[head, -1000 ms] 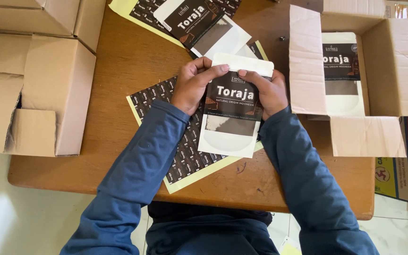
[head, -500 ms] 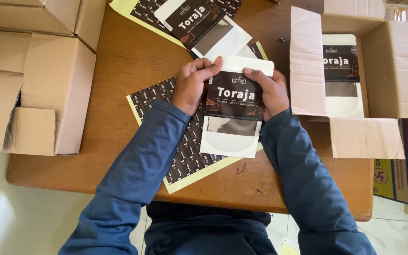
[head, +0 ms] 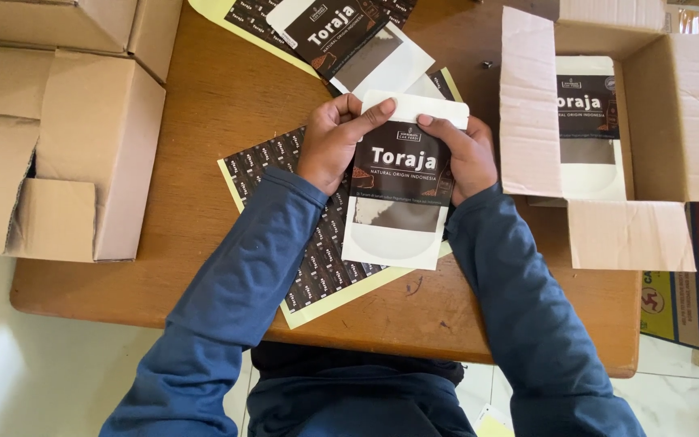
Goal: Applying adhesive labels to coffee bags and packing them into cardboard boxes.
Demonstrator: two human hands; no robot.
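A white stand-up pouch [head: 402, 198] with a dark brown label and a clear window is held upright over the wooden table [head: 204, 146]. My left hand [head: 335, 142] grips its upper left edge, thumb across the white top strip. My right hand [head: 464, 154] grips the upper right edge, fingers on the same strip. Beneath the pouch lies a yellow-backed sheet of small dark stickers [head: 309, 243]. Both arms wear blue sleeves.
An open cardboard box [head: 673, 121] at the right holds more labelled pouches [head: 590, 121]. Another pouch [head: 349, 40] lies on a second sticker sheet at the top. Folded cardboard boxes [head: 66, 154] stand at the left. The table's front edge is near my body.
The pouch has been raised slightly and both hands have shifted up along its top strip; otherwise the scene is the same.
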